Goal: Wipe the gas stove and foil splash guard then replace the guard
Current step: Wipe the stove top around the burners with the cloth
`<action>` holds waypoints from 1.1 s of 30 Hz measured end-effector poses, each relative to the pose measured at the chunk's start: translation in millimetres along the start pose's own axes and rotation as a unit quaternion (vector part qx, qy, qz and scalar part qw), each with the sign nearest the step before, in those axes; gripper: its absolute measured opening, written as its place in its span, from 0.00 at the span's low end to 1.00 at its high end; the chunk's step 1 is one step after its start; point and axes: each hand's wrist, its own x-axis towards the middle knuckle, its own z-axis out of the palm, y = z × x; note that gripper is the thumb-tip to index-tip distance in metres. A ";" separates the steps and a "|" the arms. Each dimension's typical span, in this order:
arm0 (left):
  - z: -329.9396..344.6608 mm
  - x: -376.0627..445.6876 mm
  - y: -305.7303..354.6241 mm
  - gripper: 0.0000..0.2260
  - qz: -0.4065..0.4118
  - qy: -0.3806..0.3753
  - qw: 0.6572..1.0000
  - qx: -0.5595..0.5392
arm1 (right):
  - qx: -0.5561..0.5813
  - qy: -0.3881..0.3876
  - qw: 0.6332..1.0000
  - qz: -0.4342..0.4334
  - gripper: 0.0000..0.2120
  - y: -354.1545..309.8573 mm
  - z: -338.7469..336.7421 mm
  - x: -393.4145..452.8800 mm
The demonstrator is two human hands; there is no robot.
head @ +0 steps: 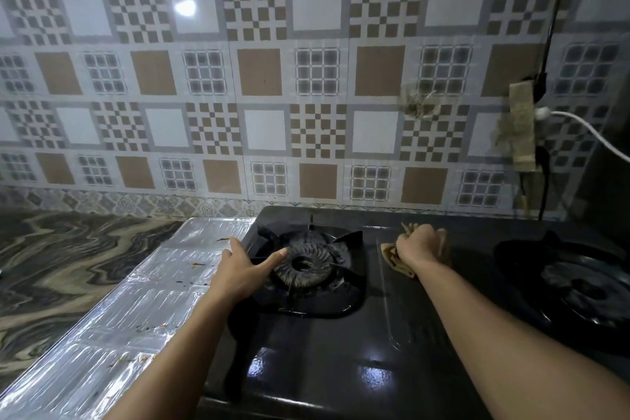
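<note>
The right hand [421, 246] grips a tan cloth [395, 257] on the gas stove [341, 351] between its burners; the left hand [243, 269], fingers spread, braces the stove's left edge. The foil splash guard [112, 310] lies flat at left, still crumb-flecked, so guard wiping and replacing likely remain.

Stove [341, 351] glossy black w/ white light glints; left burner [308, 262] dark grey, ribbed ring, black grate. Right burner [576, 286] black too. Cloth [397, 257] in right hand [421, 244] is tan/khaki. Foil guard [112, 314] shiny silver, embossed w/ ridged lines, dotted w/ small red, orange & brown specks. Counter [68, 256] marbled in dark grey, black & beige swirls. Wall tiles [259, 72]: patchwork of brown squares, white squares framed grey, brown-white checks & grey grids; floral grey border strip at bottom. Cable [586, 131] white; socket strip [521, 126] dingy beige, black cord above
</note>
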 end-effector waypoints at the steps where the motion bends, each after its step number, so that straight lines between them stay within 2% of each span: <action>1: 0.7 -0.2 -0.2 0.46 0.002 -0.002 1.000 0.001 | -0.019 0.008 1.000 -0.004 0.14 1.2 2.3 -0.3; 4: 0.9 -3.0 0.6 0.44 0.009 0.000 1.000 -0.012 | -0.058 0.030 0.998 -0.008 0.17 0.3 9.4 0.2; 10: -1.9 -5.3 2.5 0.32 0.027 -0.008 1.000 -0.002 | -0.075 0.053 0.995 -0.030 0.16 -11.9 32.5 14.6; 23: 2.0 -3.7 -1.8 0.37 0.029 0.014 0.999 -0.031 | -0.159 -0.026 0.984 -0.081 0.22 -52.1 63.1 52.1; 29: 4.7 0.1 -5.0 0.32 0.012 0.011 0.999 -0.028 | -0.242 -0.037 0.961 -0.128 0.21 -62.9 65.8 57.4; 33: 3.5 -3.4 -1.9 0.32 0.010 0.014 1.000 -0.023 | -0.236 -0.048 0.961 -0.139 0.21 -72.8 71.4 57.3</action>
